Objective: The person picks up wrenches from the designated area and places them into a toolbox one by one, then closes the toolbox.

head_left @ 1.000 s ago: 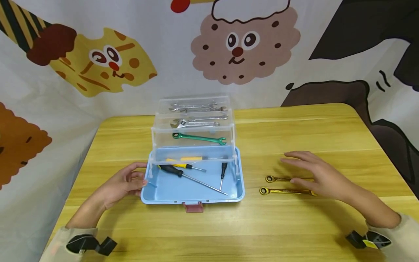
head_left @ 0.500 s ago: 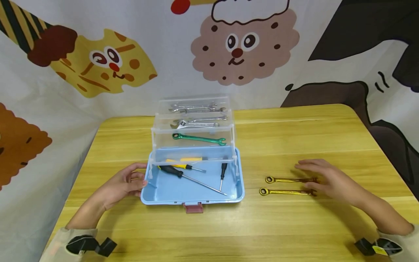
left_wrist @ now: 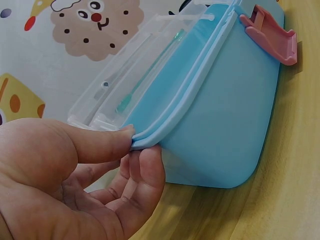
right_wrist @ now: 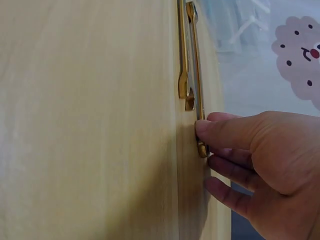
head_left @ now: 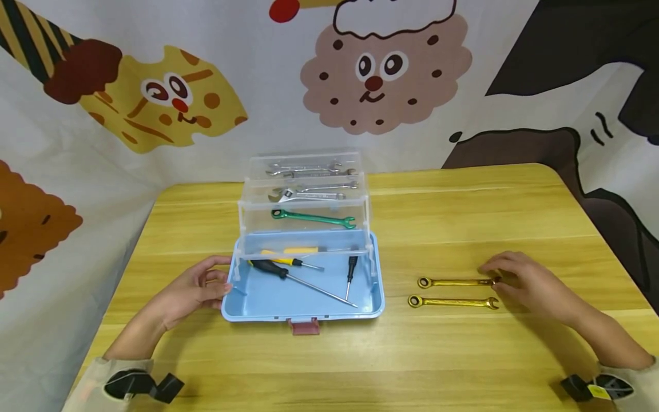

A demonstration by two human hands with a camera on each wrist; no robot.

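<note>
My left hand pinches the left rim of a light blue toolbox, thumb on top and fingers curled below the edge, as the left wrist view shows. Two gold ratchet wrenches lie side by side on the table, right of the box. With thumb and fingertips, my right hand pinches the far gold wrench by its open end; in the right wrist view the thumb covers part of that end. The near gold wrench lies untouched, its full length showing.
Clear stepped trays fan out behind the box, bearing a green wrench and several silver wrenches. Inside lie a long black-handled screwdriver, a small black one and yellow-handled ones. A pink latch hangs at the front.
My right hand has moved right along the gold wrenches to their open ends and closed its fingers on the far one. The left hand and the toolbox have stayed in place.
</note>
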